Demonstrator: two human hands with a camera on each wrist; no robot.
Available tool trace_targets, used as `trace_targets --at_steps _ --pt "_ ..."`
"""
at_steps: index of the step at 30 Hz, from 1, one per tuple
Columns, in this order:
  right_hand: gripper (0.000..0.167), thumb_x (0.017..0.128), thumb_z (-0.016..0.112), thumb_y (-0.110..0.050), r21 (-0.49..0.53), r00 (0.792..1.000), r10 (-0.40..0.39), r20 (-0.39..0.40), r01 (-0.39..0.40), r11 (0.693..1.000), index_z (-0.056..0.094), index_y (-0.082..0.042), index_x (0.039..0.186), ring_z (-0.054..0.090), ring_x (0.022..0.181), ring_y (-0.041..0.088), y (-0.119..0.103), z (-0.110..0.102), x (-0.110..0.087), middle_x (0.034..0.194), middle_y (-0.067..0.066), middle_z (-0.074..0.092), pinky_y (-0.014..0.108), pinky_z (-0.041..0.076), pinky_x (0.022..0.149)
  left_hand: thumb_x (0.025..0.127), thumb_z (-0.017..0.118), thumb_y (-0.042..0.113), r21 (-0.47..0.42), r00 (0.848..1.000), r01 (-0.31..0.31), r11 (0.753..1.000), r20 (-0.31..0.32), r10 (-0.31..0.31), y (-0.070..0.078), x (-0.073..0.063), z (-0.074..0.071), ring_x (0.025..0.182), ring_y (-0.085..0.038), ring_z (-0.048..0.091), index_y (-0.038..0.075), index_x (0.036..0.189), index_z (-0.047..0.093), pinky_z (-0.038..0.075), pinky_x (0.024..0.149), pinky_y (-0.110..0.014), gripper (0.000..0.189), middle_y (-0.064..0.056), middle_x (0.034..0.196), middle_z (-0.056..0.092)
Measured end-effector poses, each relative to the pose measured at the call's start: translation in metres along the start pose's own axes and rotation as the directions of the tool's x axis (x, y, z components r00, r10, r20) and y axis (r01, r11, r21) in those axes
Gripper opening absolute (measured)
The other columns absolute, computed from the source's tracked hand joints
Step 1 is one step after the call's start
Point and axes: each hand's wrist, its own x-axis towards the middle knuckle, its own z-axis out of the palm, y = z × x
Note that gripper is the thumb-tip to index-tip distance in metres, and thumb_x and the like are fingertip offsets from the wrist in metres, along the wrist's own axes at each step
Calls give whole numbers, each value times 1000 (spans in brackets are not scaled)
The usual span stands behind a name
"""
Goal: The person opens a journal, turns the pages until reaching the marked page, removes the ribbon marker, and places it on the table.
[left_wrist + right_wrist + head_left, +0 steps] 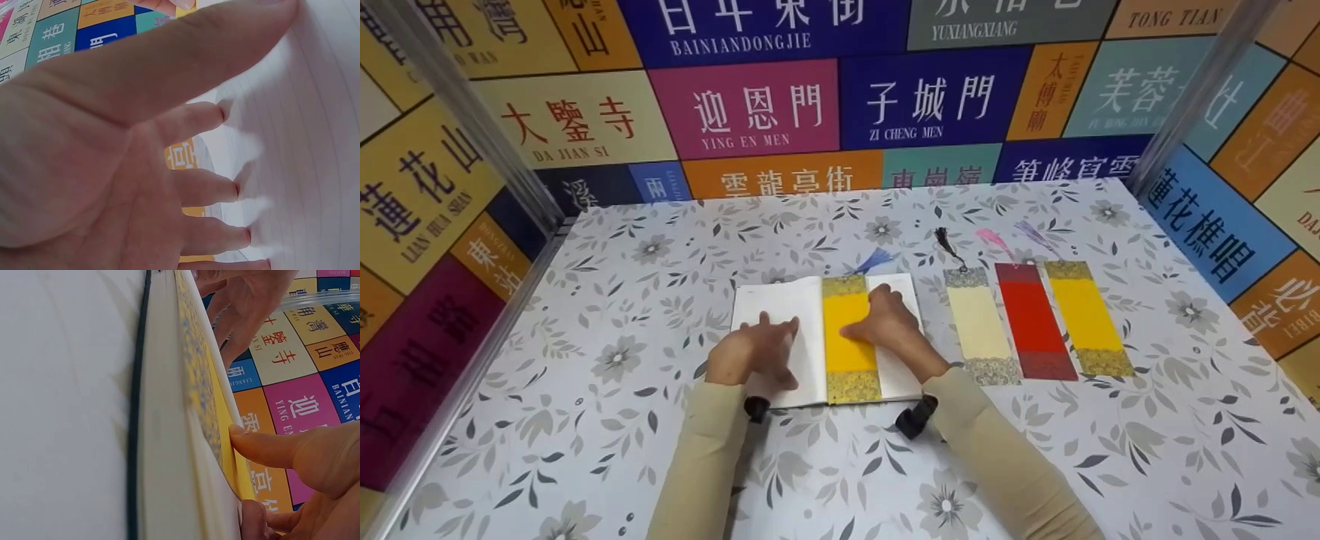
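Observation:
A notebook lies open, its lined pages showing in the left wrist view. Along the fold, over the right-hand page, runs a yellow bookmark with patterned ends and a blue tassel. My left hand rests fingers spread on the left page; the left wrist view shows the fingertips against the paper. With my right hand I hold the bookmark, thumb on its yellow face and bent fingers at its right edge. In the right wrist view, the right thumb touches the bookmark beside the page.
Right of the notebook lie a cream bookmark, a red bookmark and another yellow bookmark, each with a tassel at its top. A floral cloth covers the table. Coloured panels with lettering stand behind and at both sides.

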Motion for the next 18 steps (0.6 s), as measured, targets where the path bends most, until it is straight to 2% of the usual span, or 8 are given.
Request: trace_targets --at_steps 9,13,18 --pt "72 78 85 -29 7 1000 -10 -3 10 1000 45 -1 131 53 100 28 1 1 0 121 17 51 37 47 90 83 78 35 13 1000 -5 1000 3 4 -1 2 0 150 -54 16 22 162 15 24 117 -70 102 -29 165 3" --pt "73 81 82 -29 25 1000 -18 2 18 1000 42 -4 136 55 104 28 0 0 -1 126 17 57 38 48 93 84 78 35 26 1000 -6 1000 1 6 -1 3 1 149 -56 16 21 162 14 24 116 -72 102 -30 165 3" --pt "71 88 75 -27 57 999 -42 21 41 998 38 -7 145 60 105 27 1 -2 -3 135 17 61 37 50 92 85 76 35 46 1000 -9 999 13 9 0 4 0 148 -58 17 20 162 13 24 116 -72 101 -31 165 3"
